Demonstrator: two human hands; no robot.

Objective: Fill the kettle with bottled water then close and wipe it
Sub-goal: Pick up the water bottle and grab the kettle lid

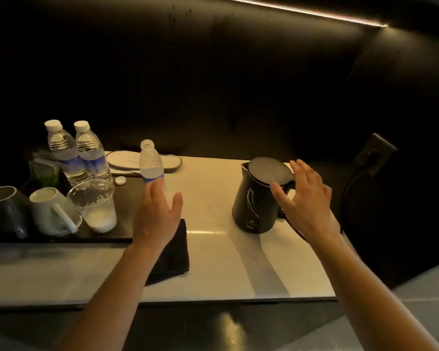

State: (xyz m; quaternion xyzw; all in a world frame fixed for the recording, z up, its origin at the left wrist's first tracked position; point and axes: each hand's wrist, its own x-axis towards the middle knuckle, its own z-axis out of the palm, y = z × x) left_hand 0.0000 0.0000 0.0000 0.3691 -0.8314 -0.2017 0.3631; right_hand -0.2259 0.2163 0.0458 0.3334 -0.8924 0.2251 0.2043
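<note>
A black kettle [256,203] stands on the white counter [213,262], its lid down and water streaks on its side. My right hand [304,201] is spread open at the kettle's handle side, thumb touching the rim. An uncapped, empty-looking clear bottle [150,163] stands upright left of centre; its white cap [120,180] lies beside it. My left hand [157,216] hovers open just in front of that bottle, apart from it. A folded black cloth [174,252] lies under my left wrist.
Two capped full water bottles [79,153] stand at the back left on a dark tray [61,239] with two overturned mugs [31,211] and a plastic cup [96,206]. A white eye mask [142,160] lies behind. A dark chair [380,211] stands at right.
</note>
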